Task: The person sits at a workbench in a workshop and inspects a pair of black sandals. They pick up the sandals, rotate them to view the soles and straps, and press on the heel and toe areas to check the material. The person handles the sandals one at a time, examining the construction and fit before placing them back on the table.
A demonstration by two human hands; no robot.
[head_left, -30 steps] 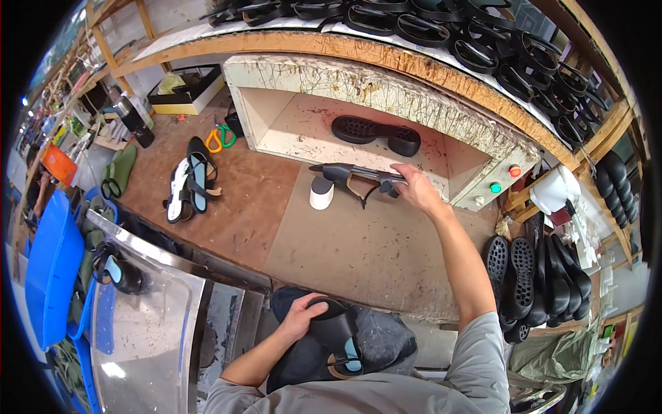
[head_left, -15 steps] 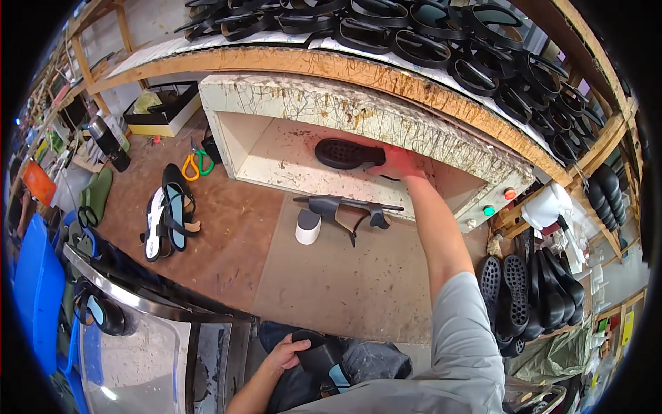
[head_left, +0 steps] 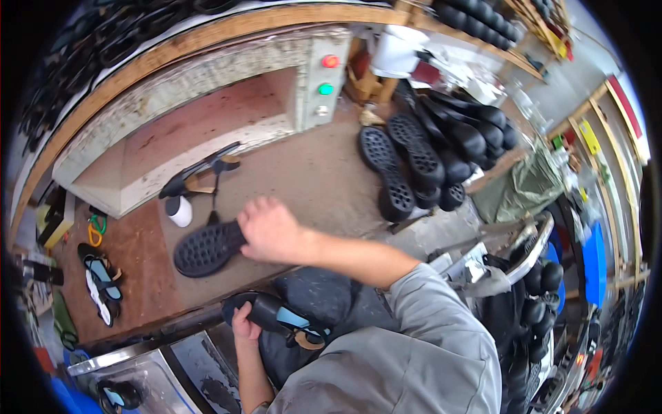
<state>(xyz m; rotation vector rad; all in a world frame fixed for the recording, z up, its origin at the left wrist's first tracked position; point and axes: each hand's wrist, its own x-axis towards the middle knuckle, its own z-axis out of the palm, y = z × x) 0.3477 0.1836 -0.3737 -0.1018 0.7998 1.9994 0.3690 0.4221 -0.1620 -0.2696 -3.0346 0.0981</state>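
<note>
My right hand [head_left: 270, 231] is closed around one end of a black shoe sole [head_left: 203, 254]. Its honeycomb-patterned side faces up, over the front part of the bench. Low in front of me, my left hand [head_left: 244, 324] grips a black sandal [head_left: 265, 312] with a light blue patch on its insole. A black heeled sandal [head_left: 185, 181] lies on its side beyond the sole, beside a small white cup-shaped piece [head_left: 179, 211]. Behind them stands a white box-shaped heater [head_left: 117, 148] with a reddish glow inside.
Several black soles [head_left: 417, 148] and black shoe lasts [head_left: 469, 141] are piled on the bench's right side. Red and green buttons [head_left: 325, 89] sit on the heater's end. Scissors [head_left: 94, 231] and a pair of sandals [head_left: 103, 279] lie at left. A wooden shelf edge [head_left: 207, 41] runs overhead.
My right hand has come out of the heater with the black sole and brought it toward me over the bench. The view has turned right. My left hand still holds the sandal.
</note>
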